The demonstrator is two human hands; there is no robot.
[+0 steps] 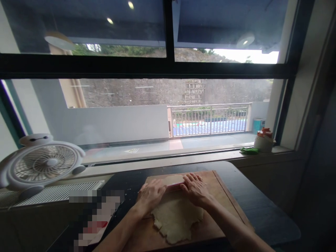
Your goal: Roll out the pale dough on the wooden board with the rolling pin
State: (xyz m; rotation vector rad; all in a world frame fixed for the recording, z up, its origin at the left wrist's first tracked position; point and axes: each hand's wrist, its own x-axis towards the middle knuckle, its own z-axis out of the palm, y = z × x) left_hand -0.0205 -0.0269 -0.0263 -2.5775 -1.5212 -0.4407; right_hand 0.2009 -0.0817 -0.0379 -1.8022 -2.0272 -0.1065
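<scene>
A sheet of pale dough (178, 218) with ragged edges lies flat on a wooden board (217, 210). Across its far part rests a reddish rolling pin (175, 185), its middle showing between the two hands. My left hand (152, 191) lies over the pin's left end, and my right hand (194, 187) covers the right end with fingers pointing forward. Both hands are curved over the pin, which hides its ends. Some dough also shows beyond the pin.
The board sits on a dark table (257, 206). A white fan (47, 162) stands at the left by the window. On the sill at the right are a jar (264, 142) and a green item (249, 151). A blurred packet (99, 224) lies at the table's left edge.
</scene>
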